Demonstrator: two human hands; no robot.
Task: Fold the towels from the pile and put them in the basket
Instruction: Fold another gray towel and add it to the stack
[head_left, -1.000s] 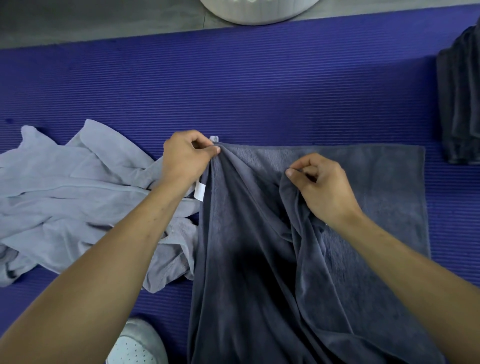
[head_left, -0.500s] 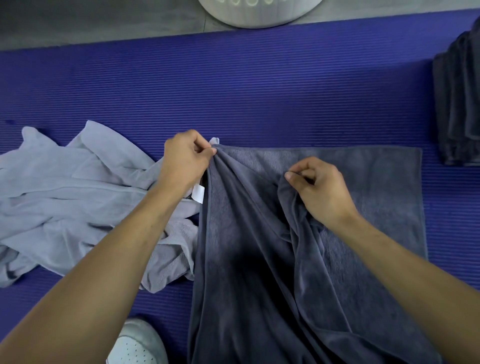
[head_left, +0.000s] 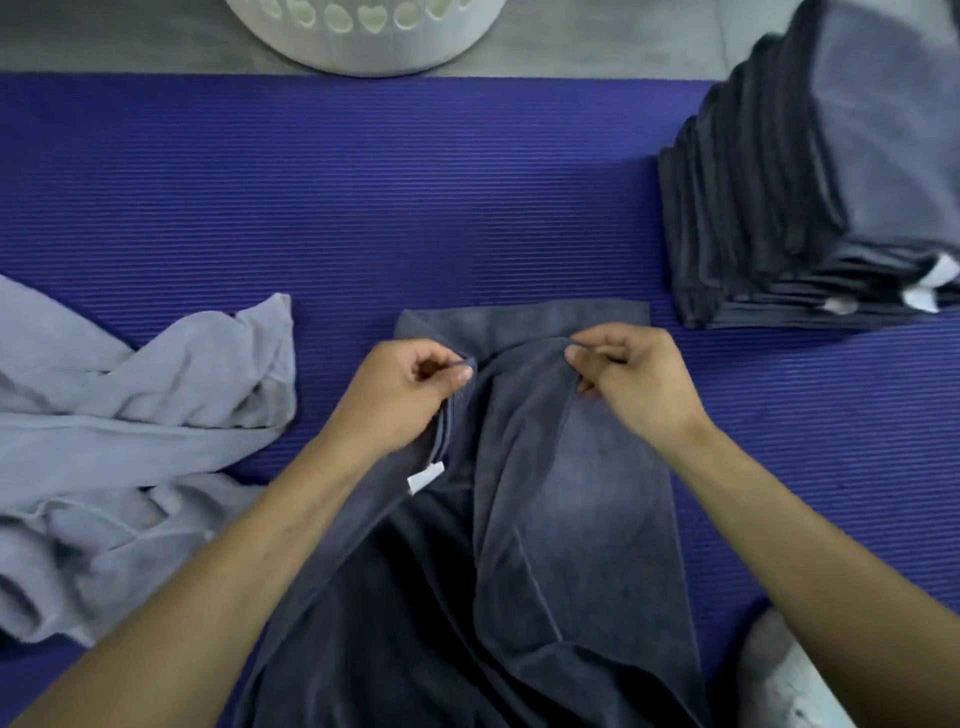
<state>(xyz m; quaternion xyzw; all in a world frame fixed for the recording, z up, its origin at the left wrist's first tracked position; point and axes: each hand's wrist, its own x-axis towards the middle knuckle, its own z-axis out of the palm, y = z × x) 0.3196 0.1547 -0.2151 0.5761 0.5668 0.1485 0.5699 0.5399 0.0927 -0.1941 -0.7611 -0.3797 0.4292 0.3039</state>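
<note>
1. Head view: the left hand (head_left: 402, 397) and right hand (head_left: 636, 382) each pinch an edge of a dark grey terry towel (head_left: 582, 519), thumb against curled fingers, cloth caught between them
2. The towel lies lengthwise on the ribbed purple mat (head_left: 363, 208), its far edge flat and its middle gathered into soft ridges between the hands; the lifted edges look ready to be carried over for a lengthwise fold, as I judge it
3. A small white label (head_left: 426, 477) hangs from the edge just below the left hand
4. To the left sits the loose pile of pale grey towels (head_left: 130, 441), crumpled and thin-looking
5. At the far right stands a squared stack of folded dark towels (head_left: 810, 208)
6. The white plastic basket (head_left: 363, 47), round with heart-shaped holes, waits beyond the mat's far edge, well apart from the held towel
</note>
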